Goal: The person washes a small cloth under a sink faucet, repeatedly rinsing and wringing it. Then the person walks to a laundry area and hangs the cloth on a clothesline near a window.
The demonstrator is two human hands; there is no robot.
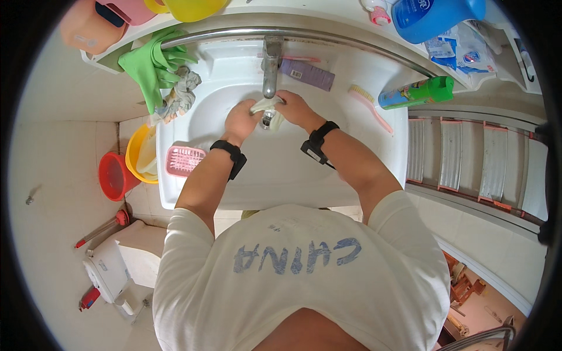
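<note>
A pale, off-white cloth (pixel 266 104) is stretched between my two hands over the basin of a white sink (pixel 290 171). My left hand (pixel 241 121) pinches its left end, and my right hand (pixel 297 109) grips the other end. Part of the cloth hangs down beside the metal drain (pixel 266 118). Directly above the cloth is the spout of a metal faucet (pixel 271 70); whether water runs cannot be made out.
Behind the faucet lie a purple tube (pixel 307 74) and a pink toothbrush (pixel 303 59). A pink scrub brush (pixel 373 109) and a green-capped spray can (pixel 415 93) are at right. Green rubber gloves (pixel 151 66), a crumpled rag (pixel 182 92) and a pink soap dish (pixel 185 161) sit left.
</note>
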